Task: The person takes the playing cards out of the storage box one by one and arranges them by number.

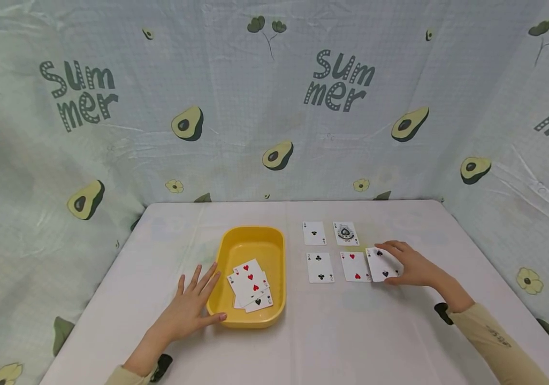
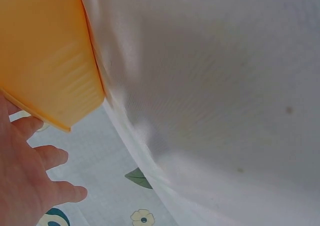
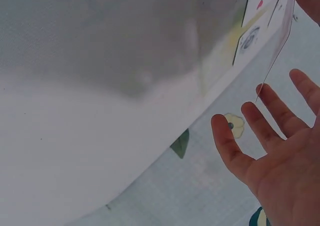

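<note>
Between thumb and fingers, my right hand (image 1: 411, 267) pinches a two of spades (image 1: 379, 264) by its edges. It is slightly tilted, its left edge by the two of hearts (image 1: 353, 266). In the right wrist view that card (image 3: 287, 26) appears almost edge-on, and the hand (image 3: 285, 161) has several fingers spread. My left hand (image 1: 188, 307) lies with spread fingers against the left rim of a yellow tray (image 1: 278, 256). Inside the tray, a three of hearts (image 1: 249, 279) overlaps other cards, partly hidden. The left wrist view shows the hand (image 2: 25, 171) beside the tray's outer wall (image 2: 45, 51).
An ace of clubs (image 1: 314, 233) and an ace of spades (image 1: 346, 233) lie in the back row. In front of the ace of clubs is a two of clubs (image 1: 320, 267). A printed cloth (image 1: 236, 80) hangs behind the white table (image 1: 332, 337).
</note>
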### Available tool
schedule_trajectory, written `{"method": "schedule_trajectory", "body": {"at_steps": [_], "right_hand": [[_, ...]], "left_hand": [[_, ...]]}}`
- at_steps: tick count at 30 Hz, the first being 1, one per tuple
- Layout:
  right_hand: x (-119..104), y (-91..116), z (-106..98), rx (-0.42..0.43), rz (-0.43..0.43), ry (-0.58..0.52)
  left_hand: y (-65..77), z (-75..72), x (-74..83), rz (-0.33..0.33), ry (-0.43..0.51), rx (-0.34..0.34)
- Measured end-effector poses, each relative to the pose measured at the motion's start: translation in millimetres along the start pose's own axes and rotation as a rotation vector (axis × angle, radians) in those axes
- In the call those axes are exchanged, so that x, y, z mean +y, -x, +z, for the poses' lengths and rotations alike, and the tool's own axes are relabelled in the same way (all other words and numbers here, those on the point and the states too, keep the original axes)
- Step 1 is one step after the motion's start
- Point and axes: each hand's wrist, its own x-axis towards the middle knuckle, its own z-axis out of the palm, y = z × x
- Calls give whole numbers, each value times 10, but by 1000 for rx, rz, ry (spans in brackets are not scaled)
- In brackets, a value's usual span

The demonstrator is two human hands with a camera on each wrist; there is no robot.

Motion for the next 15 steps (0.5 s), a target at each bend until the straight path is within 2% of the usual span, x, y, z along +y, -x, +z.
{"method": "schedule_trajectory", "body": {"at_steps": [7,15], "right_hand": [[119,2,26,-49,68,5],[208,-8,26,-55,76,22]], "left_hand": [[10,-6,5,-1,-12,-4],[18,-16,17,8,-6,21]]}}
